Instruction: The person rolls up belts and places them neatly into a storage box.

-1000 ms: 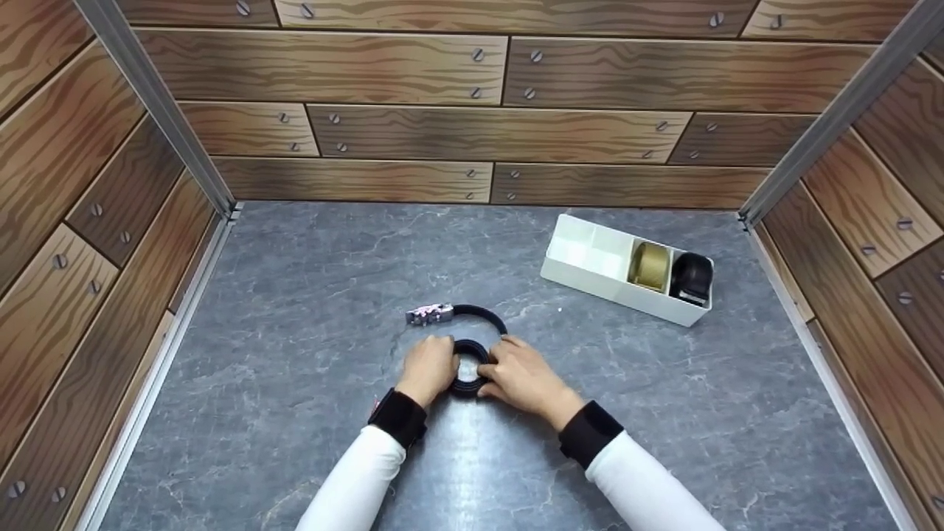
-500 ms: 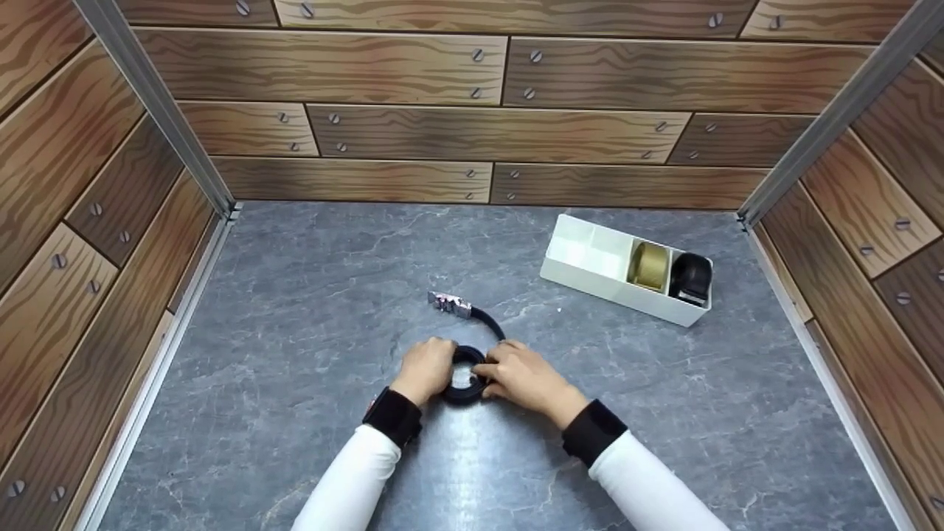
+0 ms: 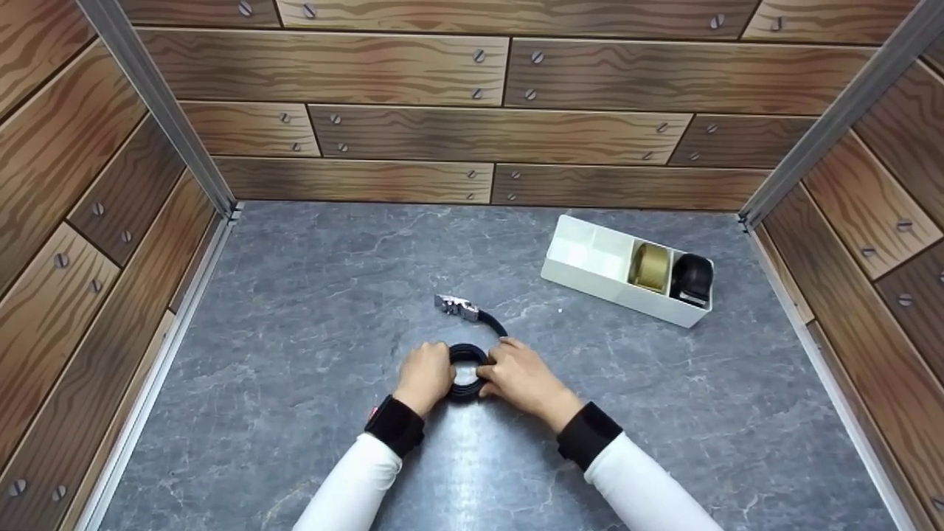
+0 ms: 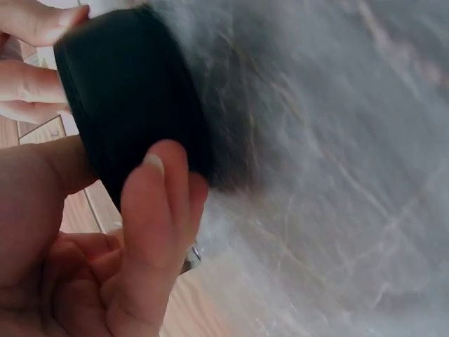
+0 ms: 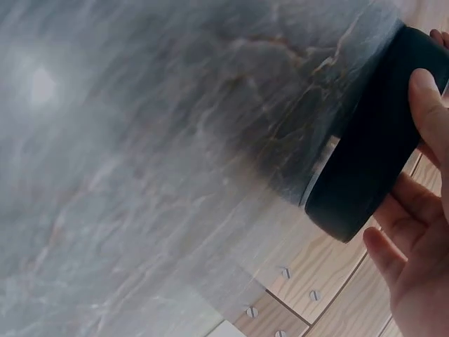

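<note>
A black belt (image 3: 464, 393) is wound into a standing-edge coil near the middle of the floor in the head view. Its silver buckle (image 3: 457, 307) lies beyond the coil, on a short curved loose end that runs to my right fingers. My left hand (image 3: 425, 376) grips the coil's left side; the left wrist view shows the thumb and fingers pinching the wide black strap (image 4: 133, 91). On the right side, my right hand (image 3: 525, 380) holds the coil, some fingers inside the ring. The right wrist view has the thumb on the strap's outer face (image 5: 372, 154).
A white divided box (image 3: 618, 284) stands at the back right. A gold roll (image 3: 650, 267) and a black roll (image 3: 692, 276) fill its two right compartments. Wood-patterned walls (image 3: 354, 181) close in the grey marbled floor (image 3: 317, 295) at the back and sides.
The buckle has slid right and nearer to the coil, and the loose strap is shorter. Both hands stay on the coil with only small shifts.
</note>
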### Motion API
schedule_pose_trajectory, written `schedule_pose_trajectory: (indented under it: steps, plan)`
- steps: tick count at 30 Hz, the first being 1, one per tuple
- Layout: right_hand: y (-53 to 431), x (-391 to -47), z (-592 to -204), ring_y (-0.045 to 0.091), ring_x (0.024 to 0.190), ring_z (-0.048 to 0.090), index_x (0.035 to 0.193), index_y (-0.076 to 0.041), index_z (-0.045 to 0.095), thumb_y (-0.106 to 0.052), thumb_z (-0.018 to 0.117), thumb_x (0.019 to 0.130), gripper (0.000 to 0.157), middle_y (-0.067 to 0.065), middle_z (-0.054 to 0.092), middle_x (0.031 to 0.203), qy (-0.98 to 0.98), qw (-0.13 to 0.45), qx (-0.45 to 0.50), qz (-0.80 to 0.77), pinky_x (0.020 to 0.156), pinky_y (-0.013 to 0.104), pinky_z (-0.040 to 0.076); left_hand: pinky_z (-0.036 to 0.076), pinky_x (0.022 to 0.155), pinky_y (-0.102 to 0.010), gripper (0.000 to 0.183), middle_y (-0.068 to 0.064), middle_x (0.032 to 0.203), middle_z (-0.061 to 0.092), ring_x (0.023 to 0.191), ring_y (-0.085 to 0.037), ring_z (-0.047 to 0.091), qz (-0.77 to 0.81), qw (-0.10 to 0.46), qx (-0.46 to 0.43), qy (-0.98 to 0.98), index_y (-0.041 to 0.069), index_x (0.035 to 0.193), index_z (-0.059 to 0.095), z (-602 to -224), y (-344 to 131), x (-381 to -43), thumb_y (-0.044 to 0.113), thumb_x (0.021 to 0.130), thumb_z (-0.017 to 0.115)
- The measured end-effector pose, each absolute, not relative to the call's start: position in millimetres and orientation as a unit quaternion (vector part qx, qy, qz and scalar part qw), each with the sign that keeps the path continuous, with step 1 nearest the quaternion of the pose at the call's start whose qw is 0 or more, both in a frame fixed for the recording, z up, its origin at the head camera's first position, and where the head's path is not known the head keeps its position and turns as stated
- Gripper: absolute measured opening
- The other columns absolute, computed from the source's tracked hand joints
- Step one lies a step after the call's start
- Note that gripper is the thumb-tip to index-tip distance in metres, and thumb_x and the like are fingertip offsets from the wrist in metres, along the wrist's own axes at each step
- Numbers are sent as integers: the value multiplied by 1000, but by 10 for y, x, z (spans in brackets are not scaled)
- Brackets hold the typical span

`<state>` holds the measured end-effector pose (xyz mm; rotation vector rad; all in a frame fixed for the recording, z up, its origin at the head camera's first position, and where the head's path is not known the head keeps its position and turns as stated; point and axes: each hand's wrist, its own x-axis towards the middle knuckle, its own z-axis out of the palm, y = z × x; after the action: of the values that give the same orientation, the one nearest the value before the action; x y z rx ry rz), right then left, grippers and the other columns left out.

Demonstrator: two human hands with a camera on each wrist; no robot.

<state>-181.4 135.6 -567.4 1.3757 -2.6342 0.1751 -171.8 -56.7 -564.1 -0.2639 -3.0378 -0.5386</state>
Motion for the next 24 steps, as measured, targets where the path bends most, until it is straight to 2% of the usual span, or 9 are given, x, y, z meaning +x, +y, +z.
schedule_pose_trajectory:
  steps: [5,10,17,20,24]
  plan:
    - [1379,-1815,-5665,22,85,61,107,-16,76,-39,74,81,35,4,62,90,-883,56,458,86,103,49,39,53,60,-48,6,-19,81,68,72,-39,66,-169,15,-97,-981,-2,82,69,-5624,-564,-1719,4,81,66]
    - [1419,-1844,-5636,23,95,61,114,-14,73,-36,75,82,40,3,62,99,-880,23,463,100,106,48,36,52,60,-48,4,-19,79,68,70,-39,66,-153,33,-126,-980,0,78,68,-5647,-602,-1748,2,80,66]
    - [1379,-1838,-5654,23,89,62,108,-13,75,-36,74,82,35,5,62,93,-879,40,467,84,108,48,34,52,60,-49,11,-19,78,68,70,-39,66,-166,59,-134,-975,0,79,67,-5699,-631,-1749,10,82,71]
    - [1359,-1821,-5671,23,87,62,106,-14,75,-37,74,82,34,5,63,92,-885,54,456,76,107,47,35,52,63,-49,17,-20,78,67,71,-40,66,-193,51,-111,-973,-1,79,66,-5698,-628,-1735,13,81,76]
    - [1344,-1807,-5688,22,85,62,105,-13,75,-39,73,83,34,5,61,90,-891,58,443,79,103,45,40,53,62,-48,14,-21,78,67,72,-40,67,-215,31,-83,-973,-3,78,67,-5669,-610,-1722,9,79,74]
